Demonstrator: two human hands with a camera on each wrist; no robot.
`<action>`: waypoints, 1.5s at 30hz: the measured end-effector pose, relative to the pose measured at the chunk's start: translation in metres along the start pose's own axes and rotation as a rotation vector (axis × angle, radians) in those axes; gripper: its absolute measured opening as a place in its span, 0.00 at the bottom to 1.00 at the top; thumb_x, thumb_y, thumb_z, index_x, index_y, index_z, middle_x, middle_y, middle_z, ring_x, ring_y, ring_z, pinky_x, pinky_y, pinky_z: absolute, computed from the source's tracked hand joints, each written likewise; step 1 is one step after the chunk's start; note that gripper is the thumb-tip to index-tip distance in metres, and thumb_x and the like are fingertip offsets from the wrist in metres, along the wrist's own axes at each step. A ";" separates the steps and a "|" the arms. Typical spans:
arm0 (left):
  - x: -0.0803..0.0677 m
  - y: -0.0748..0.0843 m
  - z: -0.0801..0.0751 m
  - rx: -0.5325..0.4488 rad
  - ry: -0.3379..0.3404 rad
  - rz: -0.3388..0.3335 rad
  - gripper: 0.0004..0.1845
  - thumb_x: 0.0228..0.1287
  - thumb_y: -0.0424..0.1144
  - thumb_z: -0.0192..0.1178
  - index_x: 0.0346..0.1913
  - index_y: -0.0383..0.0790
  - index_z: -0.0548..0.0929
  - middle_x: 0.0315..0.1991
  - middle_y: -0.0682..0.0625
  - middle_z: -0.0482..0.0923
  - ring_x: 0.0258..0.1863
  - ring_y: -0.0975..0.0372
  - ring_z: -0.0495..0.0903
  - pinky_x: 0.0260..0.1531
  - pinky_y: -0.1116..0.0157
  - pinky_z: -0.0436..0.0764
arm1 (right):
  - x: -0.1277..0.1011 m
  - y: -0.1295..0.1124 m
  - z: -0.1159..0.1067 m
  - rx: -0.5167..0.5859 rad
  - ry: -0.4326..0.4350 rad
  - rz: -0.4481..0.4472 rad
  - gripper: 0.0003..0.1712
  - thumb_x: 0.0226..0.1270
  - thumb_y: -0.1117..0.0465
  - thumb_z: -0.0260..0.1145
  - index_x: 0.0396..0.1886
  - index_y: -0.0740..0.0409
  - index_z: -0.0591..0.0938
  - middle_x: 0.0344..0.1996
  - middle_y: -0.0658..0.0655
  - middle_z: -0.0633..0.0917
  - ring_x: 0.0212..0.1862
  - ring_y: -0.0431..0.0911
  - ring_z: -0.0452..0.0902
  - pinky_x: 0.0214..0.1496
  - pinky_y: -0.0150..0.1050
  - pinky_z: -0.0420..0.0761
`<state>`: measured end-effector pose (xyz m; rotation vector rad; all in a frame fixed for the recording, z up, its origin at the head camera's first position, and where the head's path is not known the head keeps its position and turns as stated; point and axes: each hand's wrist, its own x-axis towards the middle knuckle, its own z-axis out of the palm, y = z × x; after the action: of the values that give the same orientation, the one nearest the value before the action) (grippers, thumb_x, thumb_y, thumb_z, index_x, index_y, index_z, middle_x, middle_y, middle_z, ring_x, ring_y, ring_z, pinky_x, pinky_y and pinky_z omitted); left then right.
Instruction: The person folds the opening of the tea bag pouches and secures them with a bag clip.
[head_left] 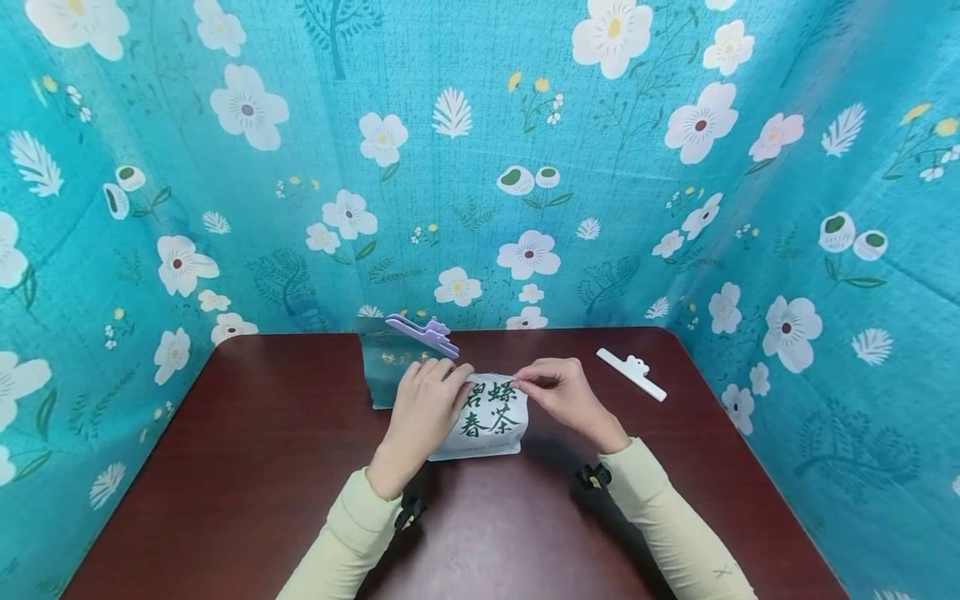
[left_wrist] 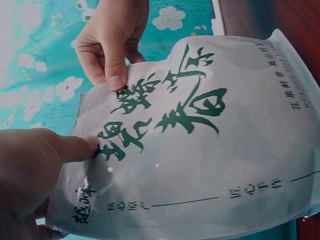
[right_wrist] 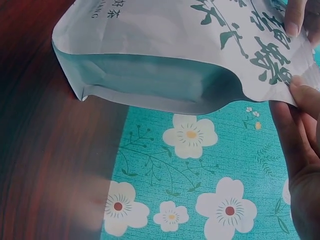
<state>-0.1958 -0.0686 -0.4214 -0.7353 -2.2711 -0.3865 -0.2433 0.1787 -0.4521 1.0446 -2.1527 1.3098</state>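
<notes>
A white tea bag [head_left: 491,425] with large green characters stands upright on the table, its side gusset pale green in the right wrist view. My left hand [head_left: 429,398] pinches the top edge near its left end, thumb on the printed front. At the other end of that edge, my right hand [head_left: 566,396] pinches the corner between thumb and fingers. In the left wrist view the thumbs of the left hand [left_wrist: 30,172] and right hand [left_wrist: 115,42] both lie on the front face.
Behind the left hand stands a dark green tea bag [head_left: 378,367] with a purple clip [head_left: 423,335] across its top. A white clip [head_left: 632,374] lies at the table's back right. A flowered teal cloth [head_left: 480,208] hangs round the dark red table [head_left: 247,467].
</notes>
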 end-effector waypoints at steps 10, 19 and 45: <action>0.000 -0.003 0.006 -0.050 0.020 -0.019 0.08 0.65 0.36 0.71 0.46 0.40 0.89 0.34 0.48 0.85 0.34 0.56 0.81 0.32 0.61 0.73 | -0.003 -0.003 -0.002 -0.092 -0.025 -0.124 0.13 0.52 0.79 0.76 0.35 0.61 0.91 0.29 0.56 0.89 0.30 0.43 0.85 0.34 0.27 0.83; 0.001 -0.004 0.011 -0.059 0.049 -0.040 0.08 0.65 0.35 0.70 0.45 0.39 0.89 0.35 0.48 0.85 0.34 0.56 0.81 0.31 0.61 0.73 | -0.006 -0.010 -0.004 -0.215 -0.067 -0.271 0.17 0.49 0.79 0.77 0.39 0.61 0.90 0.32 0.54 0.90 0.33 0.41 0.85 0.36 0.29 0.82; 0.003 0.001 0.017 -0.112 0.089 -0.101 0.15 0.63 0.50 0.70 0.40 0.40 0.89 0.35 0.48 0.86 0.35 0.56 0.80 0.39 0.56 0.78 | -0.017 -0.019 0.012 -0.504 -0.110 -0.430 0.19 0.44 0.76 0.80 0.40 0.62 0.90 0.34 0.54 0.87 0.36 0.44 0.83 0.39 0.33 0.85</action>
<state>-0.2059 -0.0594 -0.4314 -0.6474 -2.2225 -0.5868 -0.2173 0.1693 -0.4584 1.2759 -2.0194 0.4917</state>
